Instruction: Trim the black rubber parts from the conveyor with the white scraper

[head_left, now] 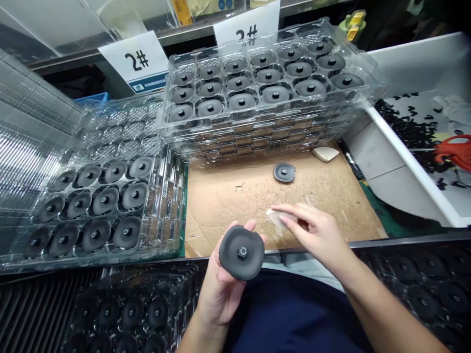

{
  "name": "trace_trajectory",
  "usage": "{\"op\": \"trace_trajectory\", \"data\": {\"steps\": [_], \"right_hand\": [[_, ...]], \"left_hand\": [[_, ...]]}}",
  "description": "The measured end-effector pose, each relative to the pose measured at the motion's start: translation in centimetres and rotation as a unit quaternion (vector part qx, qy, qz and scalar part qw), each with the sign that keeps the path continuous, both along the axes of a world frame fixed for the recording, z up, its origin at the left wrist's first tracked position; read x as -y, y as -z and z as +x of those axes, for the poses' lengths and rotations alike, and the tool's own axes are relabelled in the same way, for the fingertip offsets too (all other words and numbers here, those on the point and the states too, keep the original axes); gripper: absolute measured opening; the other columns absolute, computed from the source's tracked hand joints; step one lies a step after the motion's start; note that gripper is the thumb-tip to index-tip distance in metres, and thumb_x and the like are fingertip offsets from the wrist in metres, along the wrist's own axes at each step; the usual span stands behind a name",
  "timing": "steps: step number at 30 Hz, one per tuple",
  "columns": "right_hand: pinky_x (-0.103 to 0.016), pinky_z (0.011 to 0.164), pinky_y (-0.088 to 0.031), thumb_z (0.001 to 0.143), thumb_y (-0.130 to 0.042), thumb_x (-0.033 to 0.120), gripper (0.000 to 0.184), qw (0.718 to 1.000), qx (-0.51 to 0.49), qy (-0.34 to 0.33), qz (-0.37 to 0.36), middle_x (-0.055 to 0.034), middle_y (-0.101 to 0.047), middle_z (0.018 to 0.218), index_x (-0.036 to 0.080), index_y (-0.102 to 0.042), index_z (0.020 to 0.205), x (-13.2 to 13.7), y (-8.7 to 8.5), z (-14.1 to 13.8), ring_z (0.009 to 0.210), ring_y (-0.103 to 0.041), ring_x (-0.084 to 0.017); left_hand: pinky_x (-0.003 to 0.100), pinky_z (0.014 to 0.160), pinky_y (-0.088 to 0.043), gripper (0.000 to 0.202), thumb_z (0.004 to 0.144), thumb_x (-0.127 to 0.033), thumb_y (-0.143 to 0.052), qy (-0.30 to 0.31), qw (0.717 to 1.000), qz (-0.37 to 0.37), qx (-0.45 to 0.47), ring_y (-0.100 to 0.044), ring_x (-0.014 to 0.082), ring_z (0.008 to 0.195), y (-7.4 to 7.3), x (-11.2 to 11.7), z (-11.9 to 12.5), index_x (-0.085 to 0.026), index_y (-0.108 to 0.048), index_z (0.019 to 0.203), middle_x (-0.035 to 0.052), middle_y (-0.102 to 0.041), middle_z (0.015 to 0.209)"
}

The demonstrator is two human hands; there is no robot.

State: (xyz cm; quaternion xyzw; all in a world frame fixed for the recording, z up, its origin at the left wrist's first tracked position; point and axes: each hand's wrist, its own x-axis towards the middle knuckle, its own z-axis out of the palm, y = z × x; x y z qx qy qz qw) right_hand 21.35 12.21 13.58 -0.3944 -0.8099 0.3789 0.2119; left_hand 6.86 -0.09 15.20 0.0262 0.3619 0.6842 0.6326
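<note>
Although glare on clear plastic obscures its far-left end, the left tray stack shows dark discs in its near rows. Beside it lies the cardboard sheet, partly covered; the white bin is cut off at right. The left hand has its grip cupped around the held disc at the cardboard's near edge, most fingers concealed. A second disc lies apart, beyond. The right hand, lower fingers hidden, has its grip pinched on a white pad, partly covered.
</note>
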Motion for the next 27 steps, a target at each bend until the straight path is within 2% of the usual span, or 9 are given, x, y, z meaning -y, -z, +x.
{"op": "trace_trajectory", "data": {"steps": [4,6,8,16,18,23,27], "right_hand": [[-0.025,0.060,-0.047,0.088,-0.051,0.022,0.023,0.999,0.021,-0.038,-0.034,-0.0025,-0.069,0.077,0.021,-0.071,0.100,2.0,4.0,0.9,0.066,-0.061,-0.015],[-0.026,0.060,-0.047,0.087,-0.051,0.023,0.023,0.998,0.028,-0.047,-0.043,-0.0021,-0.068,0.073,0.022,-0.072,0.096,3.0,5.2,0.8,0.063,-0.061,-0.016],[-0.026,0.058,-0.047,0.088,-0.050,0.024,0.024,0.997,0.031,-0.042,-0.050,-0.0024,-0.068,0.071,0.022,-0.072,0.098,3.3,5.6,0.7,0.060,-0.060,-0.016],[-0.025,0.061,-0.049,0.090,-0.047,0.026,0.027,0.997,0.000,-0.015,-0.073,-0.0054,-0.069,0.087,0.019,-0.068,0.106,1.8,3.2,1.0,0.068,-0.061,-0.015],[-0.024,0.059,-0.048,0.090,-0.048,0.026,0.027,0.997,-0.009,-0.018,-0.076,-0.0046,-0.069,0.085,0.019,-0.069,0.105,2.0,2.8,1.0,0.065,-0.060,-0.014],[-0.024,0.054,-0.047,0.089,-0.051,0.026,0.024,0.996,-0.029,-0.015,-0.078,-0.0026,-0.067,0.076,0.019,-0.069,0.103,2.2,2.1,1.0,0.059,-0.057,-0.013],[-0.024,0.053,-0.047,0.089,-0.052,0.026,0.023,0.996,-0.058,0.024,-0.069,-0.0040,-0.070,0.086,0.020,-0.068,0.104,2.1,-0.2,1.2,0.066,-0.061,-0.014]], "left_hand": [[0.030,0.097,-0.045,0.060,0.053,-0.042,-0.082,0.006,1.000,0.003,0.007,-0.063,0.0215,0.107,-0.1,0.1,-0.2,-0.031,-0.066,0.109,0.0014,-0.068,0.117],[0.029,0.097,-0.044,0.060,0.052,-0.042,-0.082,0.011,1.000,0.000,0.008,-0.062,0.0217,0.110,-0.1,0.0,-0.2,-0.032,-0.066,0.109,-0.0001,-0.068,0.117],[0.029,0.098,-0.043,0.061,0.052,-0.042,-0.082,0.016,1.000,0.000,0.010,-0.061,0.0210,0.110,-0.1,-0.1,-0.2,-0.033,-0.065,0.110,-0.0006,-0.068,0.118],[0.028,0.096,-0.045,0.057,0.060,-0.036,-0.081,0.018,0.997,0.077,0.018,-0.064,0.0197,0.105,0.7,0.0,0.1,-0.031,-0.063,0.113,0.0004,-0.068,0.118],[0.029,0.096,-0.044,0.057,0.059,-0.036,-0.082,0.015,0.996,0.086,0.009,-0.064,0.0196,0.105,0.9,0.1,0.3,-0.032,-0.064,0.113,0.0000,-0.068,0.118],[0.031,0.097,-0.043,0.056,0.056,-0.037,-0.083,0.021,0.999,0.044,-0.013,-0.063,0.0196,0.104,0.2,0.1,0.4,-0.034,-0.065,0.109,-0.0005,-0.068,0.116],[0.034,0.098,-0.043,0.056,0.055,-0.034,-0.084,0.025,0.999,0.027,-0.019,-0.064,0.0210,0.103,-0.2,-0.1,0.4,-0.036,-0.065,0.107,-0.0012,-0.067,0.116]]}}
